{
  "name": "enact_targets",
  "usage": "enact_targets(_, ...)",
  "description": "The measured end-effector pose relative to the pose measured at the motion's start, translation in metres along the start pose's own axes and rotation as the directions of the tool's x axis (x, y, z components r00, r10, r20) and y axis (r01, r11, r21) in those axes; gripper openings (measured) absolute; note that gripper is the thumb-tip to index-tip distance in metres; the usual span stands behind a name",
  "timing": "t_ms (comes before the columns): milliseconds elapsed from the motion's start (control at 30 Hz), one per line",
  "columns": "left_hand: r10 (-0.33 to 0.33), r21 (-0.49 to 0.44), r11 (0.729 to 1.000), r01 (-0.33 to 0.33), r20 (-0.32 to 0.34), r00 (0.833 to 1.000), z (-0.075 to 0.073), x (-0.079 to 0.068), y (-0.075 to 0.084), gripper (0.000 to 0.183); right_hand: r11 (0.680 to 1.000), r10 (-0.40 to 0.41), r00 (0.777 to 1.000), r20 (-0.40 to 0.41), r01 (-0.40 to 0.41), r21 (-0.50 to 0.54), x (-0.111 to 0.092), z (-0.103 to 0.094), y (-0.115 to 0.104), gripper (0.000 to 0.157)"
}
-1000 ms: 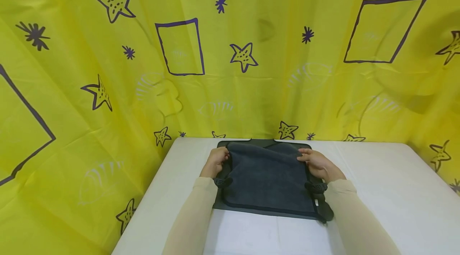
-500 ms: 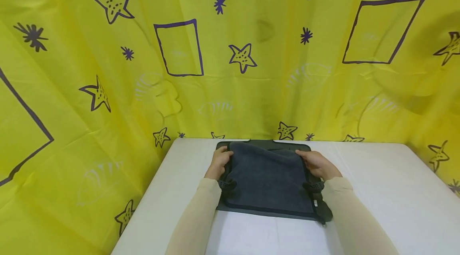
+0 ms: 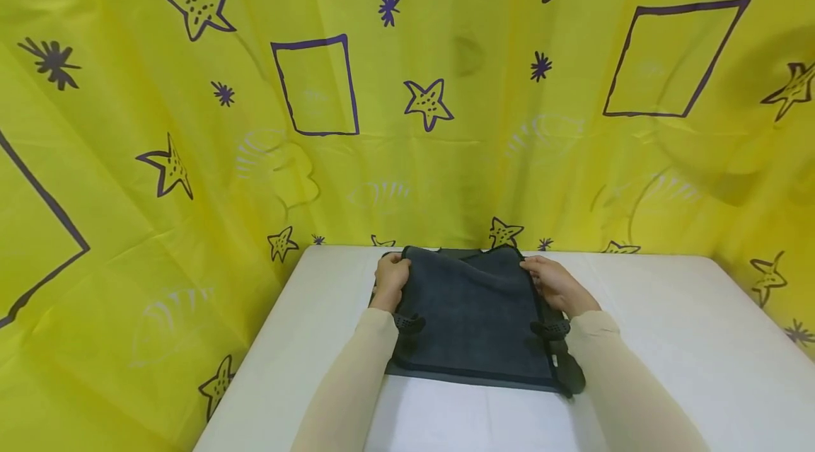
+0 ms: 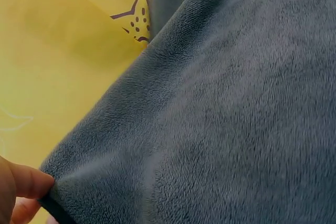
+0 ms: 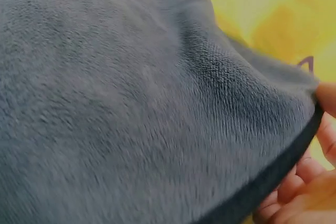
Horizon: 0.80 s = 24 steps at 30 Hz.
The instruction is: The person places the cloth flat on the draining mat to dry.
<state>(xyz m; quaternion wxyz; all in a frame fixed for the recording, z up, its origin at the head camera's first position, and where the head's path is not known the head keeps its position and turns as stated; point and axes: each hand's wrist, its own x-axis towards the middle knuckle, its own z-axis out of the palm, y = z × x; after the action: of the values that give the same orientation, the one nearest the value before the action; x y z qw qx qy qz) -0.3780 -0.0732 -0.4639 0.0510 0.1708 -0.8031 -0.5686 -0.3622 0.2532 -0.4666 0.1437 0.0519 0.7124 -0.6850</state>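
A dark grey plush cloth [image 3: 474, 317] with a black bound edge is held up by its far corners in the head view. My left hand [image 3: 391, 281] pinches its left corner; in the left wrist view the thumb and fingers [image 4: 31, 182] grip that edge. On the other side, my right hand [image 3: 559, 284] pinches the right edge near the top, and the right wrist view shows its fingers [image 5: 302, 182] around the dark border. Between the hands the cloth's top edge sags in a fold. Beneath it lies a dark flat mat or bag [image 3: 467, 383], mostly covered.
The white table [image 3: 662, 353] extends on both sides of the cloth. A yellow curtain [image 3: 471, 176] printed with stars and squares hangs directly behind the table's far edge and along the left. Each wrist wears a black strap [image 3: 410, 325].
Both hands have lifted the far edge of the cloth, so its top now stands higher and hides more of the dark thing behind it. The hands have drawn slightly closer together.
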Motion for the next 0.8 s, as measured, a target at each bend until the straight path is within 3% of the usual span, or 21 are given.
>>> enact_targets(133, 0.021, 0.078, 0.997, -0.020, -0.010, 1.000, 0.000, 0.003, -0.001, 0.030, 0.999, -0.010, 0.999, -0.042, 0.008, -0.043, -0.001, -0.003, -0.002, 0.013)
enact_targets(233, 0.032, 0.145, 0.989, -0.032, 0.005, 0.999, 0.000, 0.005, -0.005, 0.032, 0.987, 0.012, 0.999, -0.053, -0.020, -0.158, -0.001, -0.003, -0.001, 0.022)
enact_targets(467, 0.048, 0.215, 0.975, -0.053, 0.028, 0.998, -0.001, 0.010, -0.012, 0.027, 0.900, 0.002, 0.996, -0.089, -0.041, -0.434, 0.002, 0.000, 0.001, 0.046)
enact_targets(567, 0.055, 0.249, 0.967, -0.059, 0.022, 0.998, -0.004, 0.012, -0.011, 0.022, 0.879, 0.000, 0.994, -0.105, -0.050, -0.474, 0.002, 0.000, 0.003, 0.045)
enact_targets(800, 0.066, 0.273, 0.960, -0.069, 0.021, 0.998, -0.011, 0.013, -0.009, 0.018, 0.878, -0.011, 0.991, -0.136, -0.055, -0.476, -0.003, 0.000, 0.004, 0.035)
